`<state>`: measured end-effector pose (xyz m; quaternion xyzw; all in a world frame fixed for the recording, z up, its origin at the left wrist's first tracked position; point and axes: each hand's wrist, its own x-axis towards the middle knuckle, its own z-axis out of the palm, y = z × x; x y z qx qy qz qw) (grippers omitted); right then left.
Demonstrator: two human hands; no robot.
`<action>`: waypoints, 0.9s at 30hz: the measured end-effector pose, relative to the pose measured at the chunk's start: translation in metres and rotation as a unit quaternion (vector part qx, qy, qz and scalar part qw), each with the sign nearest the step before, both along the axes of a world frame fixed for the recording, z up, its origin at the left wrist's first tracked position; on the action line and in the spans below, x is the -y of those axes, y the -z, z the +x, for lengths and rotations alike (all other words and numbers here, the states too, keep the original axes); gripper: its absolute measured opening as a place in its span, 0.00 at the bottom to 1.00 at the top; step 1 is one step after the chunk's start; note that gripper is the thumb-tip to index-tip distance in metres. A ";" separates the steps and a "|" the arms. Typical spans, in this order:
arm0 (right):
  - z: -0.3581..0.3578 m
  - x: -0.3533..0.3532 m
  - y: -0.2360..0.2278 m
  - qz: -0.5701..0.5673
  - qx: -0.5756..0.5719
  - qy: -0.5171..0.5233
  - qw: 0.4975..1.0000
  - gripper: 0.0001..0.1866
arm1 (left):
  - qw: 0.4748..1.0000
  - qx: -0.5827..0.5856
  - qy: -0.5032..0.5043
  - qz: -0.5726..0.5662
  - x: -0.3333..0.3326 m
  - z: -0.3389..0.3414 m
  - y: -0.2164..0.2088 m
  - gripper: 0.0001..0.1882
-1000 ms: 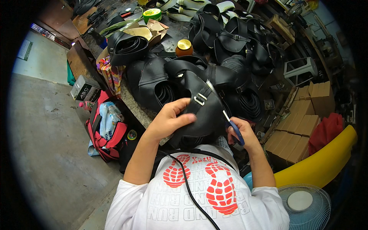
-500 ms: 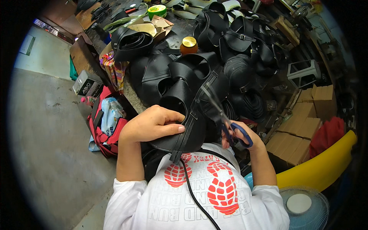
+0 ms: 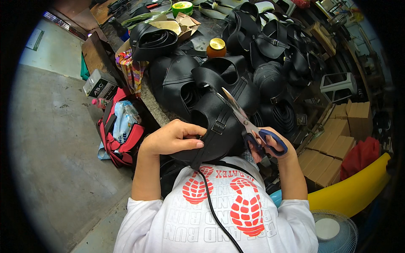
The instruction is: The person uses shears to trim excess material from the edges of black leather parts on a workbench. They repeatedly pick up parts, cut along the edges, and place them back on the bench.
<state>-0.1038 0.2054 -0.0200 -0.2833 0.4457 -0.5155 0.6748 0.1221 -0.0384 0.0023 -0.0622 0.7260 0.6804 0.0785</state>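
Note:
My left hand (image 3: pixel 171 138) pinches the near edge of a black leather-like piece with a strap (image 3: pixel 221 145), which looks like a shoe upper. Its thumb lies on top and the fingers curl into the opening. A metal buckle (image 3: pixel 218 127) sits on the strap, and the strap's end hangs toward my shirt. In my right hand (image 3: pixel 275 145) is a pair of scissors (image 3: pixel 242 117) with dark blue handles. Their blades point up and to the left, slightly parted, over the right side of the black piece. Whether the blades touch it, I cannot tell.
More black pieces (image 3: pixel 171 78) are heaped just beyond my hands. Behind them on the table stand a gold-lidded jar (image 3: pixel 217 47) and a green tub (image 3: pixel 182 8). Cardboard boxes (image 3: pixel 331 147) lie at right, near a fan (image 3: pixel 328 230). A red bag (image 3: pixel 126 145) stands at left.
The buckle on the piece in my left hand now shows more clearly, the strap having shifted. The scissors, blurred before, have moved slightly right and down in view and appear sharp.

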 end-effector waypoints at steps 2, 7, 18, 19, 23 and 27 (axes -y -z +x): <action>-0.005 0.002 -0.001 -0.002 -0.010 -0.013 1.000 0.37 | 1.000 -0.005 0.004 -0.005 0.001 0.002 0.003 0.17; -0.016 0.007 -0.008 0.043 -0.022 -0.061 0.997 0.34 | 0.997 -0.008 0.066 -0.047 0.004 0.003 -0.001 0.17; -0.018 -0.001 -0.002 0.042 -0.029 -0.033 0.998 0.29 | 0.999 -0.030 -0.034 -0.024 -0.007 0.002 -0.007 0.15; -0.017 -0.003 -0.002 0.017 -0.046 -0.028 0.998 0.30 | 0.997 -0.016 -0.071 -0.023 -0.010 0.002 -0.011 0.15; -0.005 -0.005 -0.002 -0.044 -0.055 0.062 0.996 0.35 | 0.897 -0.148 -0.287 0.301 -0.032 -0.015 -0.016 0.26; 0.021 -0.005 -0.004 -0.055 -0.036 0.108 0.992 0.36 | 0.836 -0.209 -0.429 0.273 -0.041 -0.050 -0.009 0.19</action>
